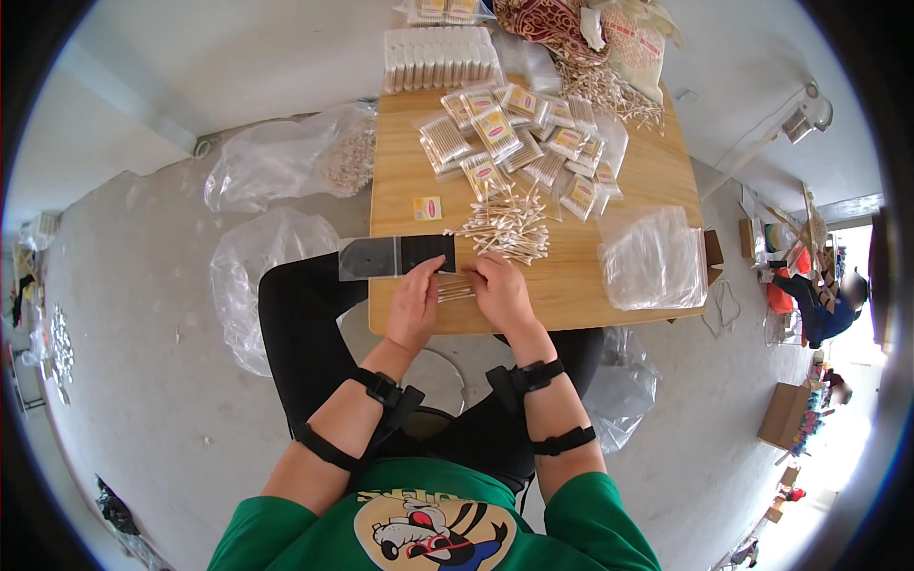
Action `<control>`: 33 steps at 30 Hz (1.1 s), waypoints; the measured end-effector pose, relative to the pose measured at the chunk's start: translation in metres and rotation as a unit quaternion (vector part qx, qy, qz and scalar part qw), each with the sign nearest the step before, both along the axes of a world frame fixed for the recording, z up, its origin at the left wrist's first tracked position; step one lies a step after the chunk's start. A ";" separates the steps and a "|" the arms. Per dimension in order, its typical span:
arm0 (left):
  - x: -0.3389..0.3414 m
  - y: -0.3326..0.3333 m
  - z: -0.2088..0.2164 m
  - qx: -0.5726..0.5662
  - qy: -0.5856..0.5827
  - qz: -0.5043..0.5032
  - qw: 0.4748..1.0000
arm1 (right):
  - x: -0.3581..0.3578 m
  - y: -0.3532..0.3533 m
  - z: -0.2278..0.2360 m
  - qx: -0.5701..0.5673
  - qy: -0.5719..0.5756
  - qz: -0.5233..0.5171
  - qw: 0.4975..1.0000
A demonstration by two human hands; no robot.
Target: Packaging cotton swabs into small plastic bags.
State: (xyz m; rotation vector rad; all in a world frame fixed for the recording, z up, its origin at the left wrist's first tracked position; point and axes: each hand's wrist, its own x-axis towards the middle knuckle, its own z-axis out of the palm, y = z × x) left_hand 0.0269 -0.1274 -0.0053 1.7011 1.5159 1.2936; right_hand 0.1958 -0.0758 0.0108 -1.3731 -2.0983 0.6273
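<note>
A small row of cotton swabs (456, 288) lies between my two hands near the front edge of the wooden table. My left hand (413, 305) is closed at their left ends, its fingertips against a black slotted plate (428, 253). At their right ends my right hand (503, 295) is closed too, fingers bent down. My palms hide parts of the swabs. A clear flat piece (369, 259) joins the black plate and juts past the table's left edge over my knee. Just beyond my hands sits a loose heap of cotton swabs (509, 224). A small yellow-and-white card (427, 207) lies left of it.
Filled swab packs (495, 133) are piled farther back. Stacked packs (441, 59) and a spilling sack of swabs (633, 48) stand at the far edge. Clear empty bags (652, 262) lie at right. Plastic sacks (271, 276) rest on the floor at left. Another person (826, 305) sits far right.
</note>
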 end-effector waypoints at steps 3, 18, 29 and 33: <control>-0.001 0.000 -0.005 -0.005 0.005 -0.016 1.000 | 0.006 -0.002 0.000 -0.025 0.097 -0.058 0.993; 0.000 0.000 -0.006 0.012 0.012 -0.020 1.000 | 0.000 0.002 0.001 0.029 -0.096 -0.156 0.983; 0.001 0.000 -0.003 0.027 0.014 0.009 0.999 | 0.017 0.002 0.003 0.026 -0.043 -0.044 0.998; 0.001 0.000 -0.002 -0.008 0.009 -0.006 1.000 | 0.008 -0.001 0.002 0.016 -0.046 -0.021 0.999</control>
